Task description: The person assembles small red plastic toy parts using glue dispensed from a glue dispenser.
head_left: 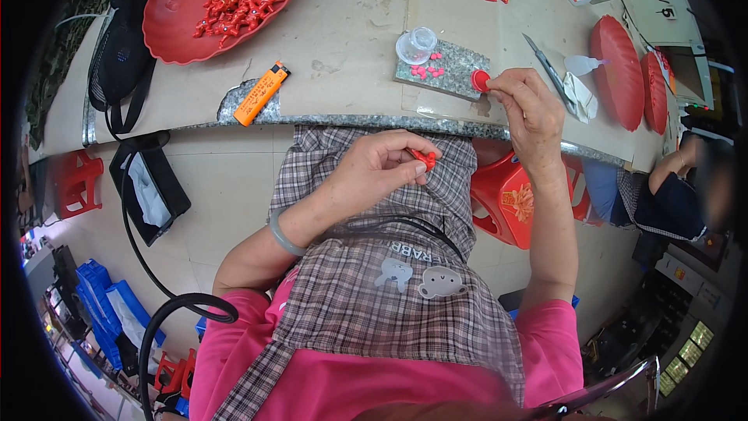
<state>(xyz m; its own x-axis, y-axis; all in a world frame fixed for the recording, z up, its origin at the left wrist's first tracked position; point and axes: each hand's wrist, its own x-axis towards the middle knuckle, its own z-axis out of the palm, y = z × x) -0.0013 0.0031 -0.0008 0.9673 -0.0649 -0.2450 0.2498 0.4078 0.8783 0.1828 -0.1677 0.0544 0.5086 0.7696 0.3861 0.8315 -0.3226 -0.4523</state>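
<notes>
My left hand [370, 170], above my lap, pinches a small red figurine [425, 159] between thumb and fingers. My right hand [533, 113] is over the table edge, fingertips pressed together beside a small round red cap [480, 80]. Whatever those fingertips hold, if anything, is too small to make out. The cap sits at the right end of a grey speckled stone slab [460, 70]. Several tiny pink pieces [427, 72] lie on the slab, next to a clear plastic cup [417, 45].
A large red tray [167, 39] piled with red figurines [241, 0] stands at the left. An orange cutter [262, 93] lies near the front edge. To the right are a craft knife [548, 70], a white squeeze bottle [583, 65] and a red scalloped tray [618, 74]. Another person [662, 187] sits at the right.
</notes>
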